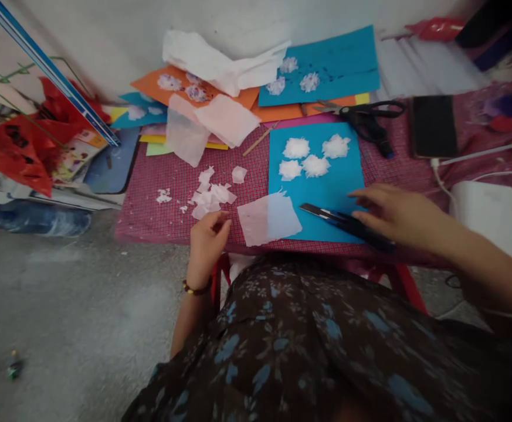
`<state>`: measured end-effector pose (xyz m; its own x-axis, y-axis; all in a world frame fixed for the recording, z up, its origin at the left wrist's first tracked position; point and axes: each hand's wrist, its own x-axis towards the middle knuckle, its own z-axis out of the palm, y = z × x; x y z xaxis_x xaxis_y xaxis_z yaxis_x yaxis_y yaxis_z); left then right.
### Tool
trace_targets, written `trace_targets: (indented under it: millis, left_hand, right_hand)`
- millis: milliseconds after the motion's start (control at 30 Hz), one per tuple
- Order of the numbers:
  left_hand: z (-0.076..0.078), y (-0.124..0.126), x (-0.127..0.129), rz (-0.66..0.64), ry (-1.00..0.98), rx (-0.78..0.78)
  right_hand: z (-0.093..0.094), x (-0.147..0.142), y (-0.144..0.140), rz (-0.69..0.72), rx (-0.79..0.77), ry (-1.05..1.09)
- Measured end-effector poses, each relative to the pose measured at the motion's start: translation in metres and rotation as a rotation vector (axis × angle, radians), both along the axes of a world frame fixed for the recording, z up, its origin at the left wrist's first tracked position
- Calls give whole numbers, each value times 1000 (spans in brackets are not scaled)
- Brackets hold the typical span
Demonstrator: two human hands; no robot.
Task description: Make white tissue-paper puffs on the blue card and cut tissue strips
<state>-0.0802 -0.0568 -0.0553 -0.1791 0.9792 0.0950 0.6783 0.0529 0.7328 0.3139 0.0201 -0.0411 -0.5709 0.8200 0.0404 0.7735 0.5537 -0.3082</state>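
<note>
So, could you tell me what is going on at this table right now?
A person sits at a checked tablecloth doing paper craft. The right hand rests on a dark pen-like tool lying on a blue sheet that carries four white tissue tufts. The left hand touches torn tissue scraps. Scissors lie further back.

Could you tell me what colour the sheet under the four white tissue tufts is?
Bright blue sheet; tufts white, head view.
</note>
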Motion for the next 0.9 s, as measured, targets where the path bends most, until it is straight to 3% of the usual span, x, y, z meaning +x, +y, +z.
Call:
trace_targets:
  millis: [100, 200, 400, 533, 733, 900]
  left_hand:
    - [1, 20, 8, -126, 120, 2]
    - [4, 42, 17, -256, 221, -1]
    - [6, 79, 43, -489, 405, 20]
    - [7, 92, 51, -520, 494, -143]
    - [26, 96, 50, -655, 264, -179]
    - [37, 110, 71, -885, 121, -250]
  right_hand:
    - [-12, 9, -34, -41, -16, -63]
    - [-17, 13, -49, -60, 7, -73]
    - [-23, 8, -51, -109, 37, -60]
    - [-25, 3, -49, -150, 25, -83]
    - [-21, 10, -50, -268, -76, 26]
    - [-18, 21, -53, -293, 39, 78]
